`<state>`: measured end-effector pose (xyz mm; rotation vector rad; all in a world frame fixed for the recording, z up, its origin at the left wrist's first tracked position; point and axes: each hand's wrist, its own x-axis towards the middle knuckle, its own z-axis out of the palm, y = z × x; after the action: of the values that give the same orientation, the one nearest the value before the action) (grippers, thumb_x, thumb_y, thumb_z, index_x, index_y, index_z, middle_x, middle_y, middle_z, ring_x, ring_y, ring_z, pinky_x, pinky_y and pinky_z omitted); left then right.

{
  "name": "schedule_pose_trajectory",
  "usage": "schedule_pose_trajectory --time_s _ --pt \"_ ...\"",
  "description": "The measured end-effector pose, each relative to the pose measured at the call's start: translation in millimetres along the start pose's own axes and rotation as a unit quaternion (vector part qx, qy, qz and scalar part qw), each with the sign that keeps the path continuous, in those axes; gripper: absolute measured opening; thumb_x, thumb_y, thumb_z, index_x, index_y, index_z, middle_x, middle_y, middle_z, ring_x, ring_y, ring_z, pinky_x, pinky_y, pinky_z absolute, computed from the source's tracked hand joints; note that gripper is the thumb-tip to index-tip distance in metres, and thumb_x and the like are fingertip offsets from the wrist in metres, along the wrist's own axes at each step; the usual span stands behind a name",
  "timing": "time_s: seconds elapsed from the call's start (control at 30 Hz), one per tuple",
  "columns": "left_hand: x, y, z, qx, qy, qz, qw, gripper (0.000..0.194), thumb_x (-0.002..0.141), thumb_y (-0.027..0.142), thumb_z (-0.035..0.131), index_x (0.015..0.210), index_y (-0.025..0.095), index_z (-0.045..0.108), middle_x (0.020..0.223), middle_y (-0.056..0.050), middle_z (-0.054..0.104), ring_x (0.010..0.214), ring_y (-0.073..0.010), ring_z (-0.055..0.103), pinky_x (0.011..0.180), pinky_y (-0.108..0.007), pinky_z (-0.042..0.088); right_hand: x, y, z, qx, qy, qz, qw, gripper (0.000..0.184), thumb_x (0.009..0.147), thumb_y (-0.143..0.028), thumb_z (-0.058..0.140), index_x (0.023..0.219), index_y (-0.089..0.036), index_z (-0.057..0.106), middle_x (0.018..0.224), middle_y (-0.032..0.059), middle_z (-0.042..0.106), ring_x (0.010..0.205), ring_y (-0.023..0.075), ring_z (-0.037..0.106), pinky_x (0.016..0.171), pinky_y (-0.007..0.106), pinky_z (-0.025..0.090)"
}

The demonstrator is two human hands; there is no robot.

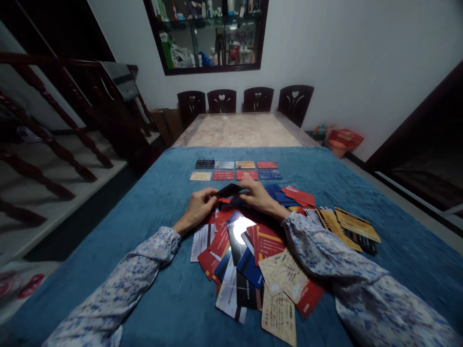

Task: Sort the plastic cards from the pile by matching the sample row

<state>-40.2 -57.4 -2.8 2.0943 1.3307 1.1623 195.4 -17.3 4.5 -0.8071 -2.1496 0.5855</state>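
Note:
A black card is held up between my two hands, just above a loose pile of cards. My left hand pinches its left end between thumb and fingers. At its right end my right hand grips it, the fingers over its upper edge. Beneath and in front of the hands lies the spread pile, with red cards, blue cards, white striped cards and cream cards. Beyond the hands, cards lie in two rows, among them a black one and a cream one.
A blue cloth covers the near part of the table; its far end is bare marble. Gold cards spread out by my right forearm. Dark chairs stand at the far end, a red bag on the right, a wooden railing on the left.

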Motion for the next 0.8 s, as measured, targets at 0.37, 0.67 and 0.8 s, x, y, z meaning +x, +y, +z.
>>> schedule_pose_trajectory --time_s 0.37,0.67,0.8 --pt "-0.4 -4.0 -0.9 0.049 0.011 0.046 0.998 0.017 0.090 0.020 0.060 0.095 0.019 0.077 0.087 -0.004 0.075 0.079 -0.0162 0.067 0.077 -0.028 0.053 -1.3 5.3 4.0 -0.122 0.024 -0.034 0.992 0.018 0.095 -0.022 0.054 0.103 -0.018 0.068 0.095 0.0086 0.068 0.086 0.0218 0.057 0.081 0.034 0.045" --pt "-2.0 2.6 -4.1 0.056 0.092 0.056 0.993 0.022 0.092 0.020 0.056 0.106 0.018 0.073 0.099 -0.004 0.076 0.072 -0.0125 0.061 0.070 -0.026 0.051 -1.4 -3.1 -1.3 -0.272 0.026 -0.078 0.959 0.026 0.104 -0.023 0.045 0.111 -0.020 0.069 0.099 0.0122 0.074 0.097 0.0264 0.056 0.088 0.037 0.036" --pt "-2.9 4.1 -4.5 0.059 0.091 0.075 0.991 0.027 0.090 0.018 0.056 0.114 0.019 0.069 0.097 -0.004 0.075 0.074 -0.0128 0.061 0.072 -0.026 0.051 -1.1 -3.4 -3.3 -0.291 0.023 -0.081 0.953 0.026 0.105 -0.025 0.046 0.111 -0.022 0.071 0.096 0.0105 0.073 0.095 0.0249 0.054 0.087 0.036 0.034"
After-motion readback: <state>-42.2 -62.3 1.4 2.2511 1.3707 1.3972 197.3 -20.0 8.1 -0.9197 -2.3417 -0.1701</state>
